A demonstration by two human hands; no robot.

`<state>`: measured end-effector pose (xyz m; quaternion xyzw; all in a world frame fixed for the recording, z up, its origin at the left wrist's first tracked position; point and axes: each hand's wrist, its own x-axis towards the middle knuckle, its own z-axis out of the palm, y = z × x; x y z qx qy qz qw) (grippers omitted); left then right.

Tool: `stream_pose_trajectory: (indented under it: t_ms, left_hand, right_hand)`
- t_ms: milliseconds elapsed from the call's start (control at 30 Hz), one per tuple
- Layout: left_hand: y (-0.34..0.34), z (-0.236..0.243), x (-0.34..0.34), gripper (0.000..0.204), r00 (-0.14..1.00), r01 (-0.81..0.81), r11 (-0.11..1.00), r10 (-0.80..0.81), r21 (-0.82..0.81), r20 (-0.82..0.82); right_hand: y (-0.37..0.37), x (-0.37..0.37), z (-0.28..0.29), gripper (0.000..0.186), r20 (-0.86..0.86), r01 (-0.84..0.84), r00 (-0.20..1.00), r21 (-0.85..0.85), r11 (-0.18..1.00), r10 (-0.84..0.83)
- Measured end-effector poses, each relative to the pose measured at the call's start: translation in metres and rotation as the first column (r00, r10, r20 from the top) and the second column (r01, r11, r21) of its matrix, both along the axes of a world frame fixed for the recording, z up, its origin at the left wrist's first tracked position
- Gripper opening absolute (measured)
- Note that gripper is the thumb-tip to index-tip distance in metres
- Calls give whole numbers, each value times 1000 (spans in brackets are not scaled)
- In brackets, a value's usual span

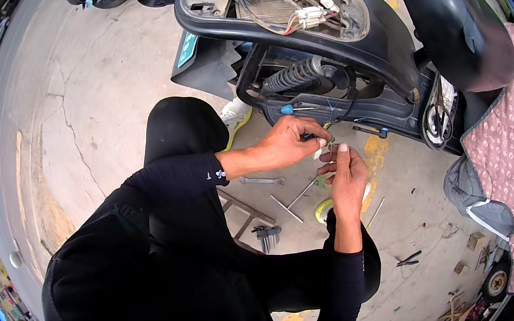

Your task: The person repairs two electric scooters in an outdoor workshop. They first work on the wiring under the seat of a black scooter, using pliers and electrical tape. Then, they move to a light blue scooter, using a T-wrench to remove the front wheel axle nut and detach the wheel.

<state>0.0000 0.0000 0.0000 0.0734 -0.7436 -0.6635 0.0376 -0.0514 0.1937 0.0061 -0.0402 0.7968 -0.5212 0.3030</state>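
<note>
In front of me is a black scooter body (387,42). Just below its coil-spring shock absorber (289,78), my left hand (285,141) is closed, pinching the thin multicoloured wires (329,134) and a small white piece (318,151). My right hand (345,178) faces it, thumb and forefinger pinched on a thin green wire (331,144), its other fingers curled. A blue-handled screwdriver (287,109) rests on the frame just above my hands. A black tool with a blue part (376,131) lies along the lower edge. White connectors and loose wires (310,18) sit in the top opening.
A wrench (261,179), a T-handle tool (290,204), a black socket set (266,239), pliers (408,261) and small blocks (475,242) lie on the concrete (96,109). At right hang a pink patterned cover (506,146) and, below it, a small wheel (498,280).
</note>
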Motion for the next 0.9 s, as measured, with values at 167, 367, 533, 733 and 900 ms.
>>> stream_pose_trajectory:
  t_ms: [167, 367, 533, 733, 900]
  left_hand:
    - [34, -19, 4, 18, 999, -13, 998, 11, 56, 37]
    - [29, -16, 4, 19, 999, 22, 999, -23, 47, 35]
    - [27, -19, 4, 19, 1000, 22, 999, -22, 29, 17]
    - [28, -20, 3, 19, 1000, 2, 999, -2, 42, 13]
    - [32, -16, 2, 19, 1000, 15, 1000, -15, 28, -5]
  right_hand:
    - [8, 9, 1, 28, -870, 24, 276, 431, 902, 409]
    - [4, 3, -10, 20, -890, 11, 139, 439, 898, 433]
    - [-2, 15, -7, 17, -491, -23, 870, 58, 998, 49]
    - [6, 11, -11, 19, -761, 78, 623, 289, 954, 180]
    - [7, 9, -6, 22, -857, 106, 97, 515, 850, 507]
